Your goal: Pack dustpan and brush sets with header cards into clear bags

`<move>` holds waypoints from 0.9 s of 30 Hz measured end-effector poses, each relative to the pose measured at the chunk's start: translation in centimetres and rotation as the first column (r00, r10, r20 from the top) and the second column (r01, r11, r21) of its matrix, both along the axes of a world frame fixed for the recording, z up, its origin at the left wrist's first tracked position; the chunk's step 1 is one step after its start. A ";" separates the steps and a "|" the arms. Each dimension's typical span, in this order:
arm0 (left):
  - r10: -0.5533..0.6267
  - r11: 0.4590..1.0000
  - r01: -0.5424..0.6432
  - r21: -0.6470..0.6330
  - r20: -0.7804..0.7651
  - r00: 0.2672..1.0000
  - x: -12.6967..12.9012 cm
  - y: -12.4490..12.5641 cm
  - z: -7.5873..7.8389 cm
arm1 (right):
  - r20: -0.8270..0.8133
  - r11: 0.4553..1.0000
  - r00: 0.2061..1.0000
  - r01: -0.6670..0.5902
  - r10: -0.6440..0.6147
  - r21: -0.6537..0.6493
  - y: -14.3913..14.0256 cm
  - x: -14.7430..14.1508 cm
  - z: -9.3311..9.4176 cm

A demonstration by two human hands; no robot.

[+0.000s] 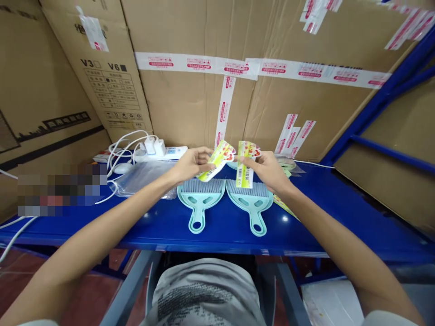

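Both hands are up over the glossy blue metal bench (340,213), working side by side. The left hand (191,164) is curled around a yellow-green printed paper label card (217,159), fingers closed over its lower end so the card angles up and to the right. The right hand (268,171) pinches a second yellow-green printed label card with a barcode (245,170), held nearly upright, thumb on the front face. The two cards sit just beside each other, their top corners near but apart.

Directly below them, flat on the bench, lie two mint-green plastic dustpans with grey bristle brushes, handles pointing toward the person: the left dustpan (200,199) under the left hand, the right dustpan (252,203) under the right hand, their rims almost touching.

Off to the left, a stack of clear plastic bags (142,179) rests on the bench, with a white power strip carrying white chargers (159,151) and looping white cables (118,149) behind it. Taped brown cardboard boxes (190,99) form the wall at the back.
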State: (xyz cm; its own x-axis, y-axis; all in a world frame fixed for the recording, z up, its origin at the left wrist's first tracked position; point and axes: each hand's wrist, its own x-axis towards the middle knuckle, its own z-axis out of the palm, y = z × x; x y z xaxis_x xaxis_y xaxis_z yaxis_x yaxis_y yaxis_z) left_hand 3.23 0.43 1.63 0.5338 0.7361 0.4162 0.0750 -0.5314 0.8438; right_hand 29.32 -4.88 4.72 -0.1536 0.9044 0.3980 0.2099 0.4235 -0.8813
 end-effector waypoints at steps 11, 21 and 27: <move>0.005 0.963 0.152 0.221 -0.581 0.814 -4.6 1.6 -0.8 | -0.159 0.962 0.986 -0.004 -0.041 -0.274 1.7 6.2 -3.3; 0.016 0.931 0.248 0.268 -0.709 0.705 -4.0 0.8 -0.8 | 0.057 0.977 0.988 0.152 -0.145 -0.151 2.1 7.3 -2.3; 0.020 0.937 0.233 0.261 -0.705 0.708 -3.8 0.9 -1.1 | 0.098 0.960 0.975 0.214 -0.199 -0.181 1.6 7.7 -1.9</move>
